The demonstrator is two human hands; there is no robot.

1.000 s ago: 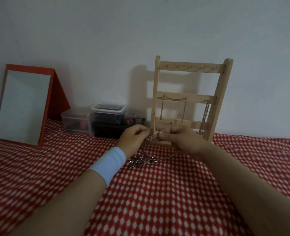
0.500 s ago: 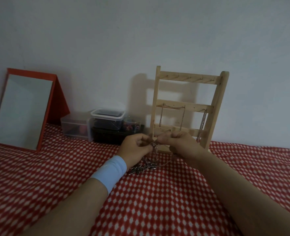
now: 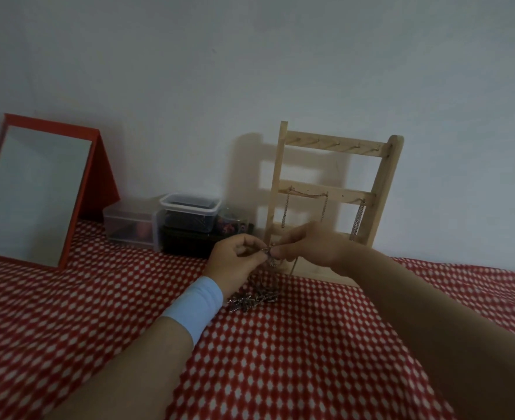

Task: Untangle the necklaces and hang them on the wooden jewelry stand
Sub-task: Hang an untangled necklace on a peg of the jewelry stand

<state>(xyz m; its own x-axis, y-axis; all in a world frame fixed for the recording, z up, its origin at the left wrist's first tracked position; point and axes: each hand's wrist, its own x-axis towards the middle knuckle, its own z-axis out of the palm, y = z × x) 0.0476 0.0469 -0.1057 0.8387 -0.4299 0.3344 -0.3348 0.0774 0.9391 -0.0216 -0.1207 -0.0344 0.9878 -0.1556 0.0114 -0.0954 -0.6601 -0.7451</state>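
right now both hands meet just in front of the foot of the wooden stand (image 3: 335, 189). the left hand (image 3: 235, 262), with a pale blue wristband (image 3: 194, 304) below it, pinches a knot of silver chain (image 3: 269, 257) between thumb and fingertips. the right hand (image 3: 313, 247) pinches the same knot from the other side, so the two sets of fingertips nearly touch. from the knot the tangled necklaces (image 3: 251, 298) hang down and pile in a small heap on the red-and-white cloth (image 3: 280, 359) covering the desk, just beside the left wrist.

the stand rests upright near the wall (image 3: 250, 71), with three crossbars. its top bar carries bare pegs. on the middle bar one chain (image 3: 306, 194) is draped between two pegs with both ends hanging, and a second chain (image 3: 357, 219) hangs near the right post.

to the left of the stand sit clear plastic boxes (image 3: 159, 222), one stacked on a dark box (image 3: 186, 245). farther left a red-framed mirror (image 3: 35, 192) leans back on the cloth.
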